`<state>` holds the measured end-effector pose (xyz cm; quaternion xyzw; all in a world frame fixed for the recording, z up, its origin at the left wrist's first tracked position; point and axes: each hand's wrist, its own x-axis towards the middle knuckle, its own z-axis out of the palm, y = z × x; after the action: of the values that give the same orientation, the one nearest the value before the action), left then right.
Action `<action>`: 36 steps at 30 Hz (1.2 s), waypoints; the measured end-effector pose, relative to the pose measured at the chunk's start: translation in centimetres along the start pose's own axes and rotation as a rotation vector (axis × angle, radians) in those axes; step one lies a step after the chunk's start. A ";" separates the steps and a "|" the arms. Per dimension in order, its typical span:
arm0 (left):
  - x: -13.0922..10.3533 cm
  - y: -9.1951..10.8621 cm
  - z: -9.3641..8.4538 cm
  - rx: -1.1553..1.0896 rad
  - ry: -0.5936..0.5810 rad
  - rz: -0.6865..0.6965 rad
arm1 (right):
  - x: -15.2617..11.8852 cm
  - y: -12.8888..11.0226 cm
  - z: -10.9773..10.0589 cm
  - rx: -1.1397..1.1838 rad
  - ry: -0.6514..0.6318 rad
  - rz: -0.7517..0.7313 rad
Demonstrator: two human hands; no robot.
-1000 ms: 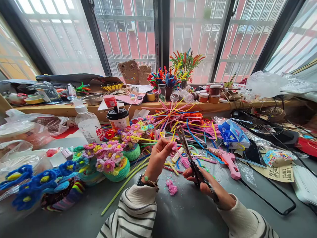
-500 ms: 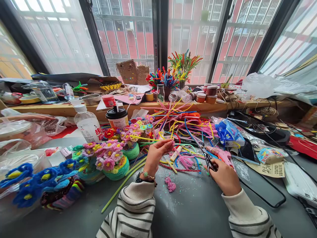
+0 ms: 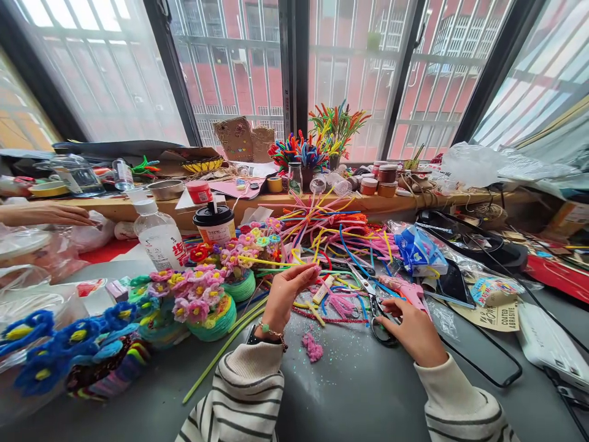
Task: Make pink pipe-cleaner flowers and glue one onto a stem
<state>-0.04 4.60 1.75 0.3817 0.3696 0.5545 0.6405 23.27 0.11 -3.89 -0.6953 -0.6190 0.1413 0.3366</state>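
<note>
My left hand is raised over the middle of the table, thumb and fingers pinched on a small pink fuzzy piece, mostly hidden by the fingertips. My right hand is at the black handles of a pair of scissors, thumb and fingers apart and close around the loops. The scissors lie with slightly parted blades pointing away and left. Between my hands, a crumpled pink fuzzy clump rests on the grey table among scattered glitter.
Pipe cleaners are heaped at the back. Pots of pink fuzzy flowers and blue flowers stand at left, beside a bottle and a lidded cup. A pink glue gun lies at right. Another person's hand is at far left.
My right hand has loosened from the scissors, which now lie lower on the table; its fingers have spread. My left hand keeps its pinch. The other person's hand shows more plainly.
</note>
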 end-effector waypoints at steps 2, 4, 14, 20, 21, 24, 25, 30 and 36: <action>-0.1 0.0 0.0 -0.014 -0.005 0.008 | 0.0 -0.8 -0.3 0.077 0.053 -0.025; -0.1 0.0 0.1 0.007 -0.032 0.006 | 0.0 -2.2 -0.4 0.201 0.106 -0.102; -0.2 -0.3 0.0 0.201 -0.152 -0.130 | 1.5 -8.9 2.6 0.586 -0.130 -0.520; -0.1 -0.4 -0.2 0.253 -0.124 -0.127 | 1.4 -8.8 2.8 0.587 -0.068 -0.523; -0.1 -0.4 -0.2 0.256 -0.124 -0.130 | 1.4 -8.8 2.8 0.592 -0.067 -0.514; 0.0 -0.4 -0.2 0.266 -0.126 -0.146 | 1.3 -8.8 2.6 0.599 -0.071 -0.499; 0.0 -0.4 -0.1 0.272 -0.126 -0.152 | 1.3 -8.8 2.6 0.597 -0.071 -0.498; 0.0 -0.3 -0.1 0.291 -0.116 -0.180 | 1.3 -9.0 2.6 0.575 -0.061 -0.493; -0.1 -0.2 0.1 0.231 -0.079 -0.156 | 1.9 -7.7 0.9 0.506 0.046 -0.462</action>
<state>0.11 4.51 1.57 0.4444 0.4341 0.4414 0.6475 17.17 2.21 0.82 -0.4344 -0.6977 0.1945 0.5354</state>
